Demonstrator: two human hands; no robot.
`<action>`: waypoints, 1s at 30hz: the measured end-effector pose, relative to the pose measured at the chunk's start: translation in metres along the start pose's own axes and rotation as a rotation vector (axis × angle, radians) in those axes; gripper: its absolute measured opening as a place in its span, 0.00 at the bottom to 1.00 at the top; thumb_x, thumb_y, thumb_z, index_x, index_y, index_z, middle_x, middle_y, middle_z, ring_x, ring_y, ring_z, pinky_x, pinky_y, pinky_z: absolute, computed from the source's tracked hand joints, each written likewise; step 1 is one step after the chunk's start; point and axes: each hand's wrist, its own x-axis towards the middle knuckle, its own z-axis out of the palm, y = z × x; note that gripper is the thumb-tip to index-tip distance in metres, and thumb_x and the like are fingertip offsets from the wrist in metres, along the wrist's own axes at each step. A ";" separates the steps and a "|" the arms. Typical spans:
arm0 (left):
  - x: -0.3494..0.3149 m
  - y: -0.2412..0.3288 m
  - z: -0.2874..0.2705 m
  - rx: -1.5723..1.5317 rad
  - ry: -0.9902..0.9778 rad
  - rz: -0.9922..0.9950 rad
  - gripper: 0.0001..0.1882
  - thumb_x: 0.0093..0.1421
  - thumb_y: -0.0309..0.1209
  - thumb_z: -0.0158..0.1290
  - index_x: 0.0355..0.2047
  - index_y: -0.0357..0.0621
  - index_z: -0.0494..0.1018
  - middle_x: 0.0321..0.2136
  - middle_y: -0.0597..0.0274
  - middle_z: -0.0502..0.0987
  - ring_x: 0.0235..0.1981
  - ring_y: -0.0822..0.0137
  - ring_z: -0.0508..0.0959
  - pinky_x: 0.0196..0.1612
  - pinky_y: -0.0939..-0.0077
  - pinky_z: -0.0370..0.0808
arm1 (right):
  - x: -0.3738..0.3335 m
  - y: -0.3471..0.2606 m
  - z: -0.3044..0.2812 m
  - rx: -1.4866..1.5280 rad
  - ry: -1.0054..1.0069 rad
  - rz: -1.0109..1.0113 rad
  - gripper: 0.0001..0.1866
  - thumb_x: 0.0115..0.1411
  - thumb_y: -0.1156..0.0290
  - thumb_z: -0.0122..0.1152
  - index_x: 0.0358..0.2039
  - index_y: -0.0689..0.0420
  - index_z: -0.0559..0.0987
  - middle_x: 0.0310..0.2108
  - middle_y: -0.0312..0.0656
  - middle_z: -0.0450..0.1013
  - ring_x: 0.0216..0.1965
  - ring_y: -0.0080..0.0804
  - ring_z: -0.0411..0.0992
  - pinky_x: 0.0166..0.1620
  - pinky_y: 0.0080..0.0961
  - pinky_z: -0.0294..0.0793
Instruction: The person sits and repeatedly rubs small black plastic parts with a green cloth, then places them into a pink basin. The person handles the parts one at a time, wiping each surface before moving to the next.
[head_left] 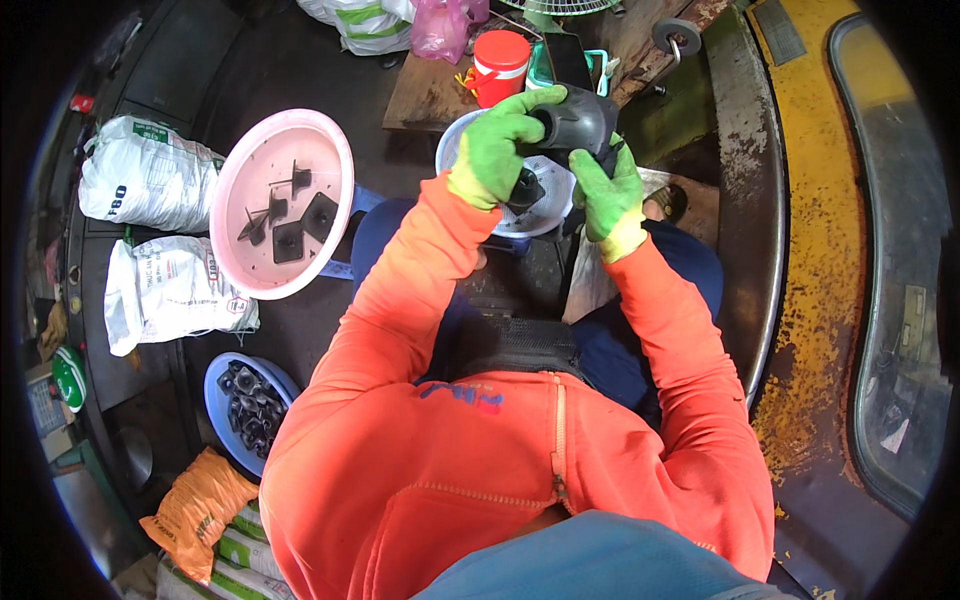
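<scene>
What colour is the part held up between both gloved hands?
The part is black; it shows best in the head view.

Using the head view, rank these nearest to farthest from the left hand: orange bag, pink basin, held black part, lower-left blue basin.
1. Black part: between both hands, gripped by the left hand.
2. Pink basin: left of the hand.
3. Blue basin: lower left, holding black pieces.
4. Orange bag: just below the blue basin.

A jug [500, 84] stood near the front edge of the table [422, 98], a basket [541, 73] just right. Before that edge sat one basin [446, 142]; a second basin [285, 145], leftward, held parts [288, 242], with sacks [150, 178] beyond its left rim.
</scene>
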 end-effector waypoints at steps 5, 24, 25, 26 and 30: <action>0.006 0.018 -0.013 -0.051 -0.154 -0.201 0.23 0.54 0.18 0.43 0.51 0.26 0.68 0.57 0.47 0.68 0.55 0.60 0.71 0.60 0.69 0.66 | 0.003 -0.027 -0.003 0.305 0.019 0.123 0.12 0.58 0.73 0.58 0.43 0.56 0.74 0.22 0.31 0.70 0.15 0.16 0.59 0.19 0.14 0.57; -0.008 -0.012 0.021 -0.938 0.022 -0.287 0.33 0.63 0.51 0.47 0.58 0.38 0.63 0.54 0.46 0.70 0.54 0.48 0.71 0.56 0.47 0.70 | 0.013 -0.024 -0.017 0.067 -0.211 0.092 0.25 0.53 0.65 0.67 0.50 0.59 0.71 0.35 0.36 0.72 0.26 0.22 0.69 0.28 0.20 0.68; -0.007 -0.013 0.020 -0.850 0.062 -0.296 0.35 0.62 0.54 0.45 0.59 0.39 0.62 0.54 0.43 0.69 0.55 0.45 0.71 0.57 0.42 0.68 | 0.015 -0.023 -0.017 -0.125 -0.121 -0.063 0.28 0.52 0.63 0.68 0.51 0.60 0.71 0.37 0.38 0.73 0.29 0.25 0.71 0.32 0.22 0.71; -0.006 -0.015 0.018 -0.799 0.075 -0.288 0.35 0.63 0.54 0.44 0.59 0.38 0.62 0.55 0.42 0.69 0.55 0.44 0.70 0.57 0.42 0.67 | 0.017 -0.021 -0.015 -0.340 -0.039 -0.175 0.31 0.50 0.61 0.70 0.51 0.61 0.70 0.38 0.39 0.73 0.33 0.28 0.73 0.36 0.24 0.74; -0.001 -0.017 -0.001 -0.617 0.019 -0.295 0.33 0.64 0.50 0.42 0.59 0.34 0.60 0.55 0.37 0.67 0.55 0.38 0.69 0.58 0.40 0.66 | 0.021 -0.027 -0.034 -0.390 -0.072 -0.254 0.23 0.60 0.67 0.58 0.55 0.60 0.70 0.34 0.37 0.72 0.35 0.25 0.72 0.40 0.22 0.72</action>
